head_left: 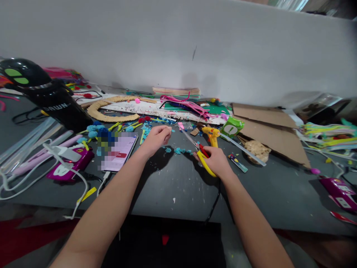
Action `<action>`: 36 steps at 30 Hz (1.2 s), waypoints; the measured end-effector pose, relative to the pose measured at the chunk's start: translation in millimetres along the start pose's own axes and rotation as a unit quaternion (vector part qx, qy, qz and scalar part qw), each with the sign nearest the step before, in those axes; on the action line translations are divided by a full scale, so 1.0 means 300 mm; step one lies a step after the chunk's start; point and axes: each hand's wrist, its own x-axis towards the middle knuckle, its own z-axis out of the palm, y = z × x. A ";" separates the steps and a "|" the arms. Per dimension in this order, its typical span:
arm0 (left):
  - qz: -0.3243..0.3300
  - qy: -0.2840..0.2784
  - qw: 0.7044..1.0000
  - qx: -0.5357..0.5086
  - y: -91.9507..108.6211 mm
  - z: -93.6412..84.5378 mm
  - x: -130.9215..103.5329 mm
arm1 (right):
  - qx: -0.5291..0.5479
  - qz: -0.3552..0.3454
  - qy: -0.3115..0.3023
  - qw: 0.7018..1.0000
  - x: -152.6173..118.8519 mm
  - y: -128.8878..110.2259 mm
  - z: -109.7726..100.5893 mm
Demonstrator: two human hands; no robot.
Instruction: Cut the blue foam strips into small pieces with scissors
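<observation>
The left hand (pixel 161 137) has its fingers pinched shut on a small blue piece (pixel 173 130), while the right hand (pixel 214 160) has its fingers closed round the yellow-and-red handles of the scissors (pixel 206 162), the blades angled toward the left fingers. Blue scraps (pixel 180 150) lie on the counter (pixel 167 186) between the hands, the yellow glue gun (pixel 213 137) stands just beyond the right fingers, and a phone (pixel 122 150) lies left of the left fingers.
</observation>
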 end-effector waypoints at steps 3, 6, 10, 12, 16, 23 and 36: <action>-0.003 0.000 1.000 -0.003 0.001 0.000 0.000 | 0.012 -0.010 -0.005 1.000 -0.003 0.001 -0.002; -0.006 0.001 1.000 -0.004 0.003 0.002 -0.001 | -0.002 -0.017 -0.013 1.000 -0.006 -0.007 -0.009; 0.000 -0.001 1.000 0.000 0.005 0.005 -0.003 | -0.019 -0.005 -0.021 1.000 -0.008 -0.021 -0.018; 0.000 -0.003 1.000 0.001 0.004 0.006 -0.004 | -0.019 0.000 -0.024 1.000 -0.008 -0.023 -0.019; -0.004 -0.006 1.000 0.001 0.005 0.006 -0.005 | -0.026 0.003 -0.030 0.999 -0.007 -0.020 -0.019; -0.006 -0.003 1.000 0.003 0.008 0.009 0.000 | -0.043 0.015 -0.011 0.999 -0.005 -0.013 -0.020; -0.007 0.003 1.000 0.009 0.007 0.011 -0.004 | -0.034 0.007 -0.025 0.999 -0.010 -0.016 -0.014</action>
